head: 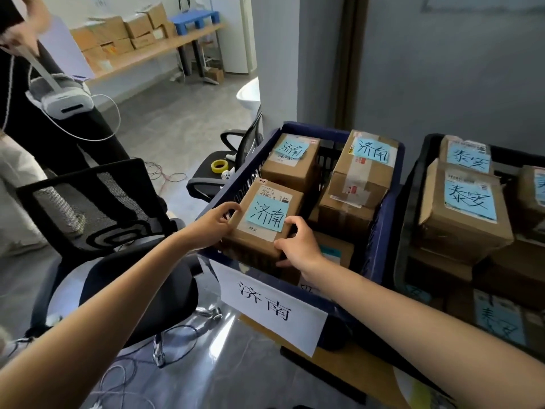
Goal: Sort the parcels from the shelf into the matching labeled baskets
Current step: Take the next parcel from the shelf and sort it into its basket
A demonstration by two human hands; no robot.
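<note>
A black mesh office chair (97,208) stands just left of the blue basket (385,228), whose paper sign (269,305) reads 济南. The left hand (212,224) curls its fingers over the left edge of a cardboard parcel (259,237) with a matching 济南 note. The right hand (300,246) grips the parcel's near right corner. The parcel sits high in the basket's near-left corner, level with the rim. Let go unevenly, it could tip over that wall towards the chair, or slide onto the lower parcels on its right. The black basket (411,196) of 泰安 parcels stands further right.
</note>
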